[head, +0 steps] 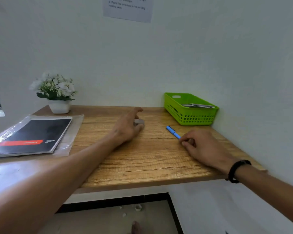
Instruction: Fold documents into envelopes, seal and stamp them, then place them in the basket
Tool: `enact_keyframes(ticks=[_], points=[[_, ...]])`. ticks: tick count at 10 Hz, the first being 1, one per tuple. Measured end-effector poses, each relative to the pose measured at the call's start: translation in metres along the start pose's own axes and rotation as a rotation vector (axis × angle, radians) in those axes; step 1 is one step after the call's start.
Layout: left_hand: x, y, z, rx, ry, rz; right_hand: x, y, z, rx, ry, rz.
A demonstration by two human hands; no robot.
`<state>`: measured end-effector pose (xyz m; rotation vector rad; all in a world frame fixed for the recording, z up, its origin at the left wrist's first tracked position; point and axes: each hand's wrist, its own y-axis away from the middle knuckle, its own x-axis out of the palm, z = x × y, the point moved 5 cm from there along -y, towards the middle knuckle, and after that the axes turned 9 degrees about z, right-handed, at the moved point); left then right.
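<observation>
Desk (142, 162): wooden top against the wall; no loose sheet or envelope lies on its bare middle
Pad (32, 134): black-covered, on a clear plastic sleeve at the left edge, well apart from both hands; nearer the left arm
Basket (191, 115): green, in the far right corner; grey envelopes (198, 105) already lie flat inside, so part of the task looks done
Left hand (127, 127): resting mid-desk, fingers curled round a small grey round thing (139, 122), perhaps a tape roll or stamp; too blurred to say which
Right hand (204, 147): knuckles down, fingertips pinching the near end of a blue pen (173, 132)
Pen axis: runs away from the right hand toward the far left, pointing between the small thing and the basket
Next move, as a guess: fresh paper lies left, the basket right; the left hand is nearer the pad, the right nearer the basket
</observation>
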<state>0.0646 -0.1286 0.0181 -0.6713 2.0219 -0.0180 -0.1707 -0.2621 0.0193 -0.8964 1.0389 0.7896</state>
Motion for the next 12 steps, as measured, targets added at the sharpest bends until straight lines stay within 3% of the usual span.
enact_keyframes(ticks=[2,5,8,11,12], points=[[0.021,-0.042,0.002,-0.093,0.122,-0.092,0.028,-0.062,0.019,0.053,0.116,-0.111],[0.044,-0.125,0.025,-0.143,0.126,-0.145,0.046,-0.151,0.018,0.311,0.294,-0.027],[0.055,-0.186,0.044,-0.166,0.066,-0.118,0.066,-0.217,0.001,0.388,0.300,-0.021],[0.052,-0.163,0.044,-0.216,0.138,-0.121,0.063,-0.204,0.006,0.400,0.204,-0.110],[0.055,-0.142,0.040,-0.240,0.073,-0.141,0.065,-0.192,0.006,0.403,0.191,-0.070]])
